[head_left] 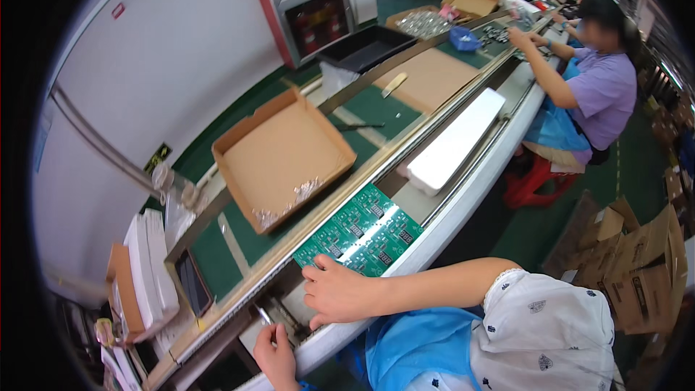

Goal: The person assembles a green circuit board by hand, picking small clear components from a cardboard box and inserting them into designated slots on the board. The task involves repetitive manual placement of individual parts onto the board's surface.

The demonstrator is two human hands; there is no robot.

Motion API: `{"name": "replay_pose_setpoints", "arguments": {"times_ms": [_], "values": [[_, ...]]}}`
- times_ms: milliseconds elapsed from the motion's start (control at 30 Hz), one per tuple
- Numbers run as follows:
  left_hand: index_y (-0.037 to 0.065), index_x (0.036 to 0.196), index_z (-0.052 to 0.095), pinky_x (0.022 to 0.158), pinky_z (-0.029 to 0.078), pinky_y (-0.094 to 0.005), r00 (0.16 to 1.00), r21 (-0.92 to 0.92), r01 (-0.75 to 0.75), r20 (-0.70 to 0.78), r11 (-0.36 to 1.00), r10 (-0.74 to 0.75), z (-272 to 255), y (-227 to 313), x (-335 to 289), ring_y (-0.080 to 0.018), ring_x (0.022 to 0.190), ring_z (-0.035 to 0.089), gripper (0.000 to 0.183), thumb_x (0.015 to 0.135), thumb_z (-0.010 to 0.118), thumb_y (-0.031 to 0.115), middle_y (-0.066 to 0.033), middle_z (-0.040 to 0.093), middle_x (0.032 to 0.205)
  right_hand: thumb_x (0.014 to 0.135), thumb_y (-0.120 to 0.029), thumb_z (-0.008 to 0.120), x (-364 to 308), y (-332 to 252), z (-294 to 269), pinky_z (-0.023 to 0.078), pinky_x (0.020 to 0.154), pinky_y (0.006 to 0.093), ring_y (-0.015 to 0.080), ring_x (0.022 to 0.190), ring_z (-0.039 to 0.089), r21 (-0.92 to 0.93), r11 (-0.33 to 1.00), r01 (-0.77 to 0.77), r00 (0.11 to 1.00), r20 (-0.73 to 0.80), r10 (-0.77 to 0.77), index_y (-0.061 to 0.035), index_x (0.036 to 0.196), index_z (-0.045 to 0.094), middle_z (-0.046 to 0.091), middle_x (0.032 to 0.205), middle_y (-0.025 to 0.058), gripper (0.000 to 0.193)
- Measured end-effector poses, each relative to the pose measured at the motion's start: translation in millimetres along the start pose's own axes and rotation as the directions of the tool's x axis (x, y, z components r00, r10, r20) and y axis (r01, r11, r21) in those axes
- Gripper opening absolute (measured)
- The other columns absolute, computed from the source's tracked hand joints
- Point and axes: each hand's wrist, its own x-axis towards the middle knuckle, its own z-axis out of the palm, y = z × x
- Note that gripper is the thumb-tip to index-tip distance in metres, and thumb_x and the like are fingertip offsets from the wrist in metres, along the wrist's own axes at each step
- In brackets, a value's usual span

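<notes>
A green circuit board panel (362, 230) with several small dark displays lies across the conveyor rails in front of me. My right hand (344, 293) is at its near left corner, back of the hand up, fingers bent and apart. The fingertip nearest the panel seems to touch its edge. Lower and to the left, my left hand (276, 356) has its thumb and fingers close together. Just beyond those fingertips shows a small shiny metal rod (264, 315); whether they grip it or it belongs to the conveyor, I cannot tell.
Beyond the rail sits an open cardboard tray (279, 148) with small shiny parts. White foam (460, 141) lies farther along the line. A phone (192, 282), black bin (368, 48) and blue basket (463, 38) are around. A co-worker (597, 87) sits at the far right.
</notes>
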Motion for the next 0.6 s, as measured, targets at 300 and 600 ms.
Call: {"name": "replay_pose_setpoints", "arguments": {"times_ms": [300, 600], "values": [[0.001, 0.111, 0.071, 0.086, 0.051, -0.0415, 0.998, 0.156, 0.015, 0.057, 0.988, -0.024, -16.6, 39.2, -14.5, -0.0355, 0.096, 0.067, 0.036, 0.093, 0.067, 0.032, -0.0217, 0.071, 0.102, 0.088, -0.052, 0.063, -79.4, 80.3, -45.7, 0.034, 0.086, 0.0412, 0.0222, 0.089, 0.052, -0.222, 0.922, -0.318, 0.947, -0.119, 0.298, -0.0111, 0.075, 0.067, 0.062, 0.072, 0.0036, 0.043], [0.000, 0.101, 0.072, 0.082, 0.051, -0.0417, 0.991, 0.142, -0.106, 0.094, 0.984, 0.093, -6.3, 49.9, -9.0, -0.0376, 0.088, 0.067, 0.029, 0.091, 0.069, 0.027, -0.0218, 0.071, 0.093, 0.087, -0.050, 0.064, -162.9, 192.1, -85.8, 0.034, 0.090, 0.0470, 0.0218, 0.096, 0.058, -0.460, 0.639, -0.616, 0.770, -0.181, 0.612, -0.0117, 0.076, 0.075, 0.070, 0.077, 0.0033, 0.041]]}}
